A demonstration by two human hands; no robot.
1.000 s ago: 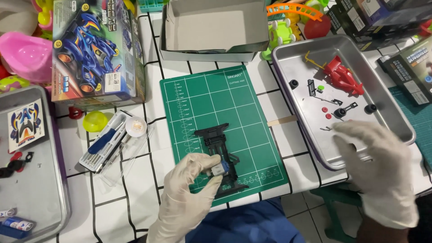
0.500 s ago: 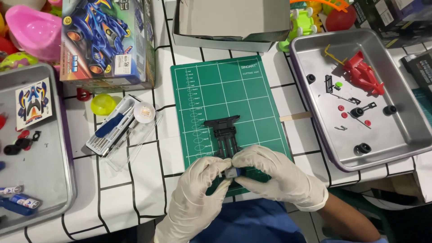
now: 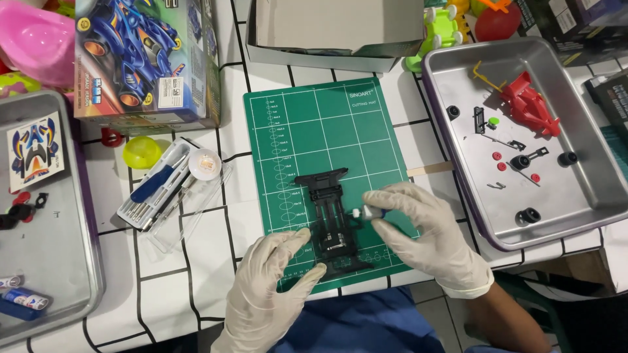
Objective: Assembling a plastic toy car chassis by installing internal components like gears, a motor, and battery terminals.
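R hand [image 3: 418, 225] pinching motor [image 3: 367, 212], L hand [image 3: 278, 271] steadying chassis [image 3: 333, 222]

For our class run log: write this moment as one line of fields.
left hand: steadies black chassis | right hand: holds small motor at chassis | chassis: flat on green mat | tray: red body, loose parts

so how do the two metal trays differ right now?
The right tray lies fully in view, while the left tray is cut off by the frame edge. The right tray holds a red car body and small black and red loose parts; the left tray holds a sticker sheet and small tubes. The right hand is nearer the right tray. Both are shallow, silver, with rounded corners.
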